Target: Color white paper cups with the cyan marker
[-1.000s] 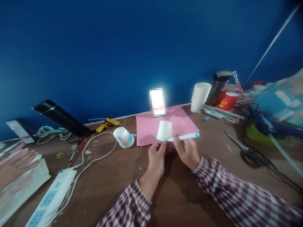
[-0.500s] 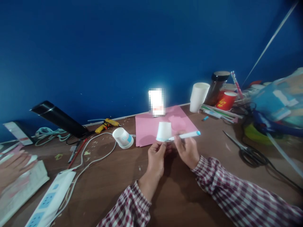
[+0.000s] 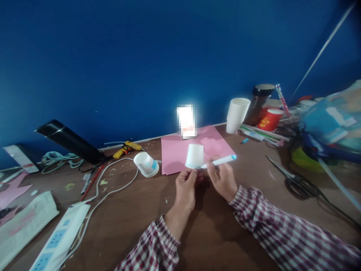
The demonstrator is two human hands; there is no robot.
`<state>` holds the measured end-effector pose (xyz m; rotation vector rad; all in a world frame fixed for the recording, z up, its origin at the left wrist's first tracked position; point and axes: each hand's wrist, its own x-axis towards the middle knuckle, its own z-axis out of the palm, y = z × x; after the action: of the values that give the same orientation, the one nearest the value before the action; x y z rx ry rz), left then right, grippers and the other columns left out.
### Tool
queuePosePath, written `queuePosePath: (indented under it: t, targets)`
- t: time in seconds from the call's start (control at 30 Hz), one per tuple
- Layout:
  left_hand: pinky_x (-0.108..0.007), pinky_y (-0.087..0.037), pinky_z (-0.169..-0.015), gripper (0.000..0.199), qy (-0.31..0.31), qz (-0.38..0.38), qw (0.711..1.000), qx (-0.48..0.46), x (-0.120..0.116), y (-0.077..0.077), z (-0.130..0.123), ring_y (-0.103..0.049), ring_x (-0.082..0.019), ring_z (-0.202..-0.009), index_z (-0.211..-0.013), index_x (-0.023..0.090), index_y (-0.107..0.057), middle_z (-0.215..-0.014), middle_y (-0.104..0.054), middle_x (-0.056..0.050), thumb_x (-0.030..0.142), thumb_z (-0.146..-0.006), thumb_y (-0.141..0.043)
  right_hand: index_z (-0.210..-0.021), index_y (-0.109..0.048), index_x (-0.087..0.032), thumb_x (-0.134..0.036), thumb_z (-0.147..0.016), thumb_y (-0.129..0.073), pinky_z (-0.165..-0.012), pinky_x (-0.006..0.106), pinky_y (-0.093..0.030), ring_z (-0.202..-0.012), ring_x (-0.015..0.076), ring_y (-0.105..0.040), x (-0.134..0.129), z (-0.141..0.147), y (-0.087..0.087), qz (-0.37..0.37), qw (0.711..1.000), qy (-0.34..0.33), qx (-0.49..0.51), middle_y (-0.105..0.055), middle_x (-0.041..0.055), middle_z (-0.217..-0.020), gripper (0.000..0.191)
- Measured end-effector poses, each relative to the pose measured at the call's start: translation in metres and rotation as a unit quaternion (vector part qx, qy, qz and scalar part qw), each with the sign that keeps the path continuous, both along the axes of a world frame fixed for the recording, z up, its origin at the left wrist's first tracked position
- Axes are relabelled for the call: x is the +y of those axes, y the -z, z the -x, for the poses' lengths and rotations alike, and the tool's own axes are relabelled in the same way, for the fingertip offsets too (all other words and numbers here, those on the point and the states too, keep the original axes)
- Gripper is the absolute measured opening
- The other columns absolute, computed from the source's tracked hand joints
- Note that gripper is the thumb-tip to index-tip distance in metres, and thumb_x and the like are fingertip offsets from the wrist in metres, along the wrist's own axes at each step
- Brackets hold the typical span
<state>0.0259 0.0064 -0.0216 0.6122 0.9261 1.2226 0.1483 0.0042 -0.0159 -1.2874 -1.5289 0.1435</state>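
Observation:
My left hand (image 3: 186, 190) pinches the rim of a small white paper cup (image 3: 195, 155), which is held upside down with its rim toward me. Blue markings run along the cup's lower edge. In my right hand (image 3: 222, 178) is a white marker with a blue end (image 3: 222, 160); its tip meets the cup near the rim. Beyond the cup lies pink paper (image 3: 173, 152) on the brown table. A second paper cup (image 3: 146, 164), with a blue patch, stands to the left of my hands.
Left are a power strip (image 3: 60, 235), a yellow glue gun (image 3: 126, 148) and a black bottle-like object (image 3: 70, 141). Scissors (image 3: 296, 180) lie right, below a marker cap (image 3: 245, 141). Stacked white cups (image 3: 237, 116), a dark jar (image 3: 259, 103) and a red cup (image 3: 270, 119) stand at the back right.
Another person's hand at the far left has gone out of view, uncovering pink scraps. My hands hold nearly the same pose, with the marker tilted very slightly more upward.

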Motion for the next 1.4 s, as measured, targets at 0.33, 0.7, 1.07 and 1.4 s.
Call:
queuePosePath:
  t: [0.33, 0.7, 1.07, 1.4]
  targets:
    - [-0.024, -0.049, -0.069, 0.025, 0.008, -0.003, 1.000, 0.004, 0.0015, -0.0007, -0.0014, -0.063, -0.011, -0.066, -0.072, 0.012, -0.061, -0.069, -0.067, -0.002, 0.030, -0.064, -0.078, -0.084, -0.053, -0.019, -0.027, -0.092, -0.044, -0.063, 0.030, -0.049, -0.066, 0.0189, -0.062, -0.0007, 0.0003, 0.0008, 0.009, 1.000, -0.005, -0.002, -0.063, 0.0056, -0.071, 0.014]
    - [-0.023, -0.048, -0.066, 0.025, 0.009, 0.005, 1.000, 0.005, 0.0003, -0.0011, -0.0012, -0.062, -0.011, -0.065, -0.071, 0.013, -0.061, -0.069, -0.067, -0.002, 0.029, -0.063, -0.078, -0.084, -0.053, -0.019, -0.026, -0.091, -0.044, -0.060, 0.031, -0.049, -0.062, 0.0189, -0.061, -0.0019, -0.0005, -0.0017, 0.006, 1.000, 0.006, 0.015, -0.063, 0.0055, -0.070, 0.013]
    - [-0.022, -0.047, -0.065, 0.025, 0.019, 0.010, 1.000, -0.007, 0.0008, -0.0025, -0.0008, -0.061, -0.010, -0.063, -0.073, 0.012, -0.062, -0.069, -0.067, -0.002, 0.028, -0.063, -0.078, -0.083, -0.053, -0.020, -0.026, -0.092, -0.044, -0.060, 0.030, -0.049, -0.061, 0.0178, -0.060, -0.0012, -0.0010, -0.0020, -0.002, 1.000, 0.014, 0.004, -0.063, 0.0043, -0.068, 0.014]
    - [-0.022, -0.047, -0.066, 0.025, 0.017, 0.016, 1.000, -0.016, -0.0002, -0.0025, -0.0003, -0.061, -0.010, -0.063, -0.073, 0.013, -0.063, -0.068, -0.066, -0.001, 0.028, -0.061, -0.079, -0.083, -0.053, -0.020, -0.027, -0.092, -0.044, -0.059, 0.030, -0.048, -0.059, 0.0177, -0.059, 0.0001, -0.0013, -0.0017, 0.002, 1.000, 0.019, 0.006, -0.062, 0.0043, -0.067, 0.014]
